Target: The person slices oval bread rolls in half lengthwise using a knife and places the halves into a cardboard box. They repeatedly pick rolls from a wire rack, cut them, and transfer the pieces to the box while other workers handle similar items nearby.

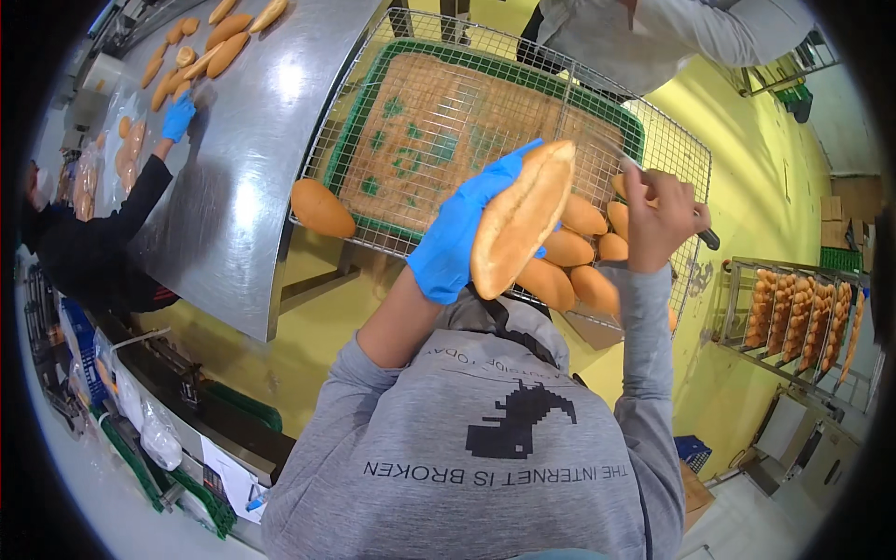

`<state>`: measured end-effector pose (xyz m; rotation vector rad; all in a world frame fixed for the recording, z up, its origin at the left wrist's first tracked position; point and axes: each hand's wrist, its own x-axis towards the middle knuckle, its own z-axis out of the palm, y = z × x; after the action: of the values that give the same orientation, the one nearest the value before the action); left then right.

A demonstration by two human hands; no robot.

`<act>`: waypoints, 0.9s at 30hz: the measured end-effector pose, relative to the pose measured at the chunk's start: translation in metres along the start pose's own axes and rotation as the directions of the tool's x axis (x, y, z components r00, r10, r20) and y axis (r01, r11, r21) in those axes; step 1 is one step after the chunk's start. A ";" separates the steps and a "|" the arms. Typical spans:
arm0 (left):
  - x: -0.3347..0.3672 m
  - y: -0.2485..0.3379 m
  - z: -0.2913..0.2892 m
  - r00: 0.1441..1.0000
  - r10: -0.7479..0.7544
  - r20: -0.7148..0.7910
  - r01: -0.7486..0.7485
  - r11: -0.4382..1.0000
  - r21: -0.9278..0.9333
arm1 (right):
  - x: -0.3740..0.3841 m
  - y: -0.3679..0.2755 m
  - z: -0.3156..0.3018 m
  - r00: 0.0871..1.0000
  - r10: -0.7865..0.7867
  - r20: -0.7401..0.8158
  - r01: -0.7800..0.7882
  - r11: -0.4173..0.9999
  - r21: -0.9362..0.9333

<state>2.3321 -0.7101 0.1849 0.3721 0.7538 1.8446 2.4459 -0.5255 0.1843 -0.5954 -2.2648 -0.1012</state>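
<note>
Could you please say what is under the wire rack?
Through the wire rack, a green tray strewn with brown bits shows. What lies beneath the bread rolls and behind the left hand is hidden.

A golden oblong roll (525, 219), pale-seamed lengthwise, is held aslant near a black-handled knife (709, 239)

This is a commercial bakery workroom. Oval golden-brown rolls (567, 248) lie on a silver wire-mesh grid (567, 93) between the blue-gloved left hand (453, 238) and bare right hand (663, 217); further left, a broad stainless-steel table (252, 140) carries more bread (227, 56); well right of both hands, across yellow floor (747, 168), a metal-framed rack (731, 303) holds rows of browned loaves (791, 313).
</note>
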 end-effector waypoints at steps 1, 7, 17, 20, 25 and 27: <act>-0.003 0.002 -0.001 0.998 0.035 0.057 -0.037 0.998 0.041 | -0.001 0.001 -0.004 0.999 0.047 0.014 -0.047 0.997 0.063; 0.000 0.002 -0.010 0.995 -0.087 0.040 0.096 0.915 -0.392 | -0.027 -0.053 -0.049 0.962 -0.247 0.116 0.191 0.912 0.363; -0.047 0.046 -0.113 0.675 0.433 -0.597 0.041 0.786 0.617 | -0.047 0.093 0.021 0.976 0.190 -0.101 -0.199 0.977 -0.078; -0.114 0.112 -0.193 -0.037 0.906 -0.422 0.194 0.421 0.886 | -0.080 0.097 0.011 0.976 0.219 -0.005 -0.213 0.945 -0.246; -0.168 0.130 -0.200 -0.300 0.853 -0.427 0.183 0.491 0.852 | -0.124 0.092 0.011 0.900 0.437 -0.003 -0.434 0.893 -0.120; -0.168 0.112 -0.210 -0.136 0.809 -0.572 0.377 0.576 0.726 | -0.131 0.088 0.014 0.859 0.511 0.020 -0.511 0.860 -0.010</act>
<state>2.1970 -0.9589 0.1151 -0.6989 2.9577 1.7549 2.5532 -0.4948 0.0714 -1.1847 -2.0498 0.1672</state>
